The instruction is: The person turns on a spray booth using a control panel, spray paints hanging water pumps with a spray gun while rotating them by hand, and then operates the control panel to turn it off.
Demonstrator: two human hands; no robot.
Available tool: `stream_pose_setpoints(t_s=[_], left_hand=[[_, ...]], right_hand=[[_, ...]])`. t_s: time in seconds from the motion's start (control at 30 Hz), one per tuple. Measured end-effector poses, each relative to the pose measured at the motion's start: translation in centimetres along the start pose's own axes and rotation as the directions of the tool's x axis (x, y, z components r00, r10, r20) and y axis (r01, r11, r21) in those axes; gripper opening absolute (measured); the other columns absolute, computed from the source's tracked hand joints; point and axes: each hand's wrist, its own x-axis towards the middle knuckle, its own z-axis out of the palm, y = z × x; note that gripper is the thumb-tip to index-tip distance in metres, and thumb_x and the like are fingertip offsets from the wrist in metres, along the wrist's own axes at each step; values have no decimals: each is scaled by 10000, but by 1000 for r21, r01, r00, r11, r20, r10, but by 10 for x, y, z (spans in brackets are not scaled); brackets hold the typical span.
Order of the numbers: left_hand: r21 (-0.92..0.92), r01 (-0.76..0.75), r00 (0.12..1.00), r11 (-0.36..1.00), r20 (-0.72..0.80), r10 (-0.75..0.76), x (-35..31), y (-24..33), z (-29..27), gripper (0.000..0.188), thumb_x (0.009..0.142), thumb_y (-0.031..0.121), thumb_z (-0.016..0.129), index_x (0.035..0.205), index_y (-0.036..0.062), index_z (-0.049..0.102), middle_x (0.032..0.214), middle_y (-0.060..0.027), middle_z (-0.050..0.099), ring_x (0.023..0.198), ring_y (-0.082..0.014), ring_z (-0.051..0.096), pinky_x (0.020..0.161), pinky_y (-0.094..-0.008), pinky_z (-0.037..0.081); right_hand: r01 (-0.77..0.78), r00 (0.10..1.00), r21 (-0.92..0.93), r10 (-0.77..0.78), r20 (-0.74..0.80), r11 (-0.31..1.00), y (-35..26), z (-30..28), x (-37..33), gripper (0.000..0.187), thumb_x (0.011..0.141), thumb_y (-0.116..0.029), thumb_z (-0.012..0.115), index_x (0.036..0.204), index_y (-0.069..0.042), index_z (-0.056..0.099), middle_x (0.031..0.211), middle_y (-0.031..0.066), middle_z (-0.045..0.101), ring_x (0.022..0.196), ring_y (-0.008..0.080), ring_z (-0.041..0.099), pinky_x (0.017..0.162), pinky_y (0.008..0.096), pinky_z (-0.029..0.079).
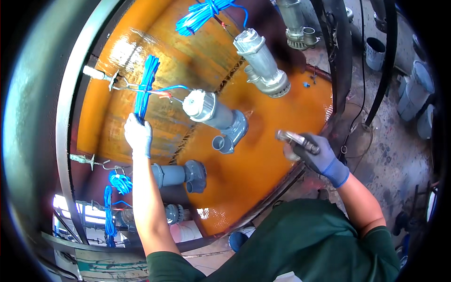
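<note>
Gripping a bundle of bright blue cable (143, 89), the left hand (138, 135) in its pale glove is closed tight around the lower end of the coil, above a big round tank (263, 164) of orange-brown liquid. The cable is thin, glossy and folded into a long narrow hank that stands up from the fist; one strand runs off it toward the top of a grey submersible pump (217, 118). That pump has a silvery ribbed cap, a grey cylindrical body and a short outlet pipe at its foot, and it lies tilted in the liquid near the middle of the tank. The right hand (315, 156), in a dark blue glove, is clenched on a short metal tool (297, 140) with a silvery barrel, held over the tank's right side. A second pump (264, 63) lies further back, with another blue coil (204, 14) beyond it.
</note>
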Motion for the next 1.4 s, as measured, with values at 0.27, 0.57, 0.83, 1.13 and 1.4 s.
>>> stream_pose_setpoints(t_s=[0.27, 0.57, 0.83, 1.13, 1.4], left_hand=[[24, -7, 1000, 1000, 25, 6, -3, 9, -15, 312, 866, 191, 743, 1090, 50, 578, 1041, -200, 689, 990, -418, 688, 850, -535, 565], [59, -7, 998, 998, 63, 4, -6, 11, -18, 282, 900, 210, 717, 1062, 46, 554, 1028, -203, 678, 983, -417, 688, 847, -534, 571], [59, -46, 999, 997, 17, 45, -5, 11, -14, 285, 899, 204, 735, 1054, 40, 561, 982, -214, 695, 924, -427, 708, 818, -539, 577], [131, -50, 999, 990, -13, 52, -6, 13, -12, 301, 896, 212, 741, 1083, 45, 575, 983, -201, 700, 918, -413, 712, 808, -530, 579], [104, -61, 998, 993, 31, 58, -6, 19, -20, 267, 902, 209, 724, 1053, 46, 575, 977, -199, 694, 932, -419, 700, 806, -538, 572]], right_hand=[[91, 996, -121, -87, 34, 989, -8, 5, 0, 183, 948, -134, 788, 1050, -12, 697, 844, 123, 717, 784, 159, 706, 725, 348, 550], [-2, 1000, 24, 3, -16, 1000, 13, 10, -9, 197, 959, -158, 779, 1041, -1, 692, 825, 120, 704, 765, 158, 673, 711, 340, 534], [-50, 991, 140, 67, -119, 989, 47, 9, -13, 225, 966, -179, 779, 1075, 1, 702, 861, 85, 724, 765, 128, 667, 708, 334, 544], [-107, 993, -11, 106, -45, 994, 54, 4, -16, 231, 977, -190, 769, 1042, 14, 682, 899, 111, 754, 843, 152, 732, 778, 330, 580], [-152, 961, 41, 157, -227, 988, 70, 11, -13, 240, 983, -226, 761, 988, -7, 661, 892, 142, 747, 819, 210, 745, 759, 367, 573]])
